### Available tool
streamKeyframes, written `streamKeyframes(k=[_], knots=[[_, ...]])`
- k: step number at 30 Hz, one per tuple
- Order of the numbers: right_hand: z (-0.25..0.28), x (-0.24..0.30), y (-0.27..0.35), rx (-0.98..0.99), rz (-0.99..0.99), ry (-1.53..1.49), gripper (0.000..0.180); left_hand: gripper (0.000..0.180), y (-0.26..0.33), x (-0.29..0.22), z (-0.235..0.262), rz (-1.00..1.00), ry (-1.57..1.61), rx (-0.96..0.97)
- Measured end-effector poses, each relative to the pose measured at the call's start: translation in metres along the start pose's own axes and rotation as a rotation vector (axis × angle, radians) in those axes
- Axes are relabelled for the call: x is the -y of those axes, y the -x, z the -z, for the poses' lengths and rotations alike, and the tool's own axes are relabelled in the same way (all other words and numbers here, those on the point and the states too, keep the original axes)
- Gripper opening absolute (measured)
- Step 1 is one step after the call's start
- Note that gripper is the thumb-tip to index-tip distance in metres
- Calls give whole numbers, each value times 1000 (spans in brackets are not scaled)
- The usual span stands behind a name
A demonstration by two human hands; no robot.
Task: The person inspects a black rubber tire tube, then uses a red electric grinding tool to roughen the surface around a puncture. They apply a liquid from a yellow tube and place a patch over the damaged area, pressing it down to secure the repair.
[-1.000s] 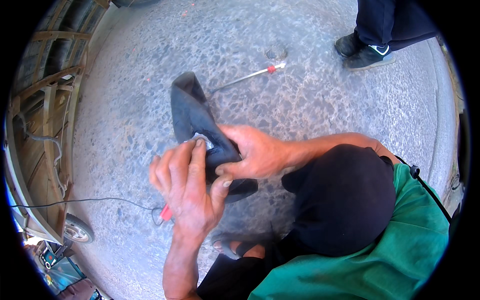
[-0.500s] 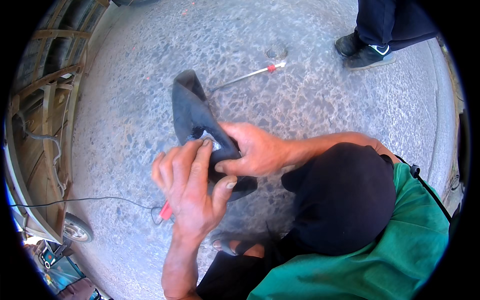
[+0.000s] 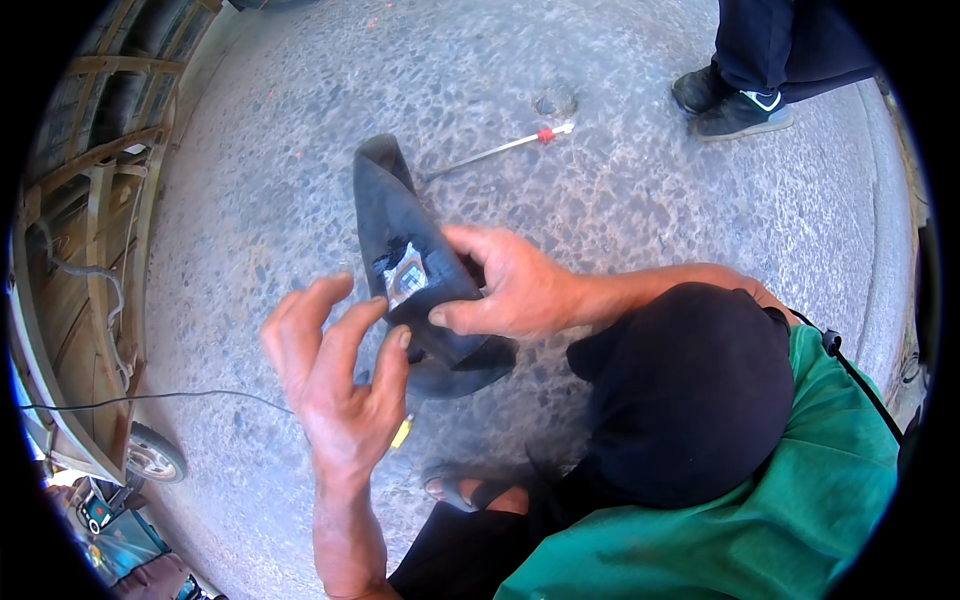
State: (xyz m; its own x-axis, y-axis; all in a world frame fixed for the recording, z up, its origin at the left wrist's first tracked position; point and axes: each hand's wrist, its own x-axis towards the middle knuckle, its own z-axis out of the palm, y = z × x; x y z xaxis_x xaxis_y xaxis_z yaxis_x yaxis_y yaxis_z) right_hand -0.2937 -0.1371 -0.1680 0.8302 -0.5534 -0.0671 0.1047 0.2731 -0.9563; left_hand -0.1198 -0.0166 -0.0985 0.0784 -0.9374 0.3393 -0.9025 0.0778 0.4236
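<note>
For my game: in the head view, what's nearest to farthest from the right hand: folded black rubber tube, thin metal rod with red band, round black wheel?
1. Rubber tube: held in the right hand.
2. Metal rod: on the ground ahead.
3. Wheel: far off, lower left.

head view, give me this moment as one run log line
right hand: grip on black tube | left hand: fingers spread, beside silvery patch, contact unclear | thin rod: on ground
</note>
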Motion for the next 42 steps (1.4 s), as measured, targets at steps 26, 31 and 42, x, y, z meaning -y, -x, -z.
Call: streamKeyframes(k=[26, 31, 42], knots=[[6, -2, 1, 60, -78, -39, 51, 15, 21, 60, -21, 619, 1667, -79], [5, 11, 4, 24, -126, -20, 54, 11, 43, 114, -36, 775, 1551, -128], [18, 19, 7, -37, -175, -129, 62, 12, 129, 225, -77, 1272, 1108, -168]])
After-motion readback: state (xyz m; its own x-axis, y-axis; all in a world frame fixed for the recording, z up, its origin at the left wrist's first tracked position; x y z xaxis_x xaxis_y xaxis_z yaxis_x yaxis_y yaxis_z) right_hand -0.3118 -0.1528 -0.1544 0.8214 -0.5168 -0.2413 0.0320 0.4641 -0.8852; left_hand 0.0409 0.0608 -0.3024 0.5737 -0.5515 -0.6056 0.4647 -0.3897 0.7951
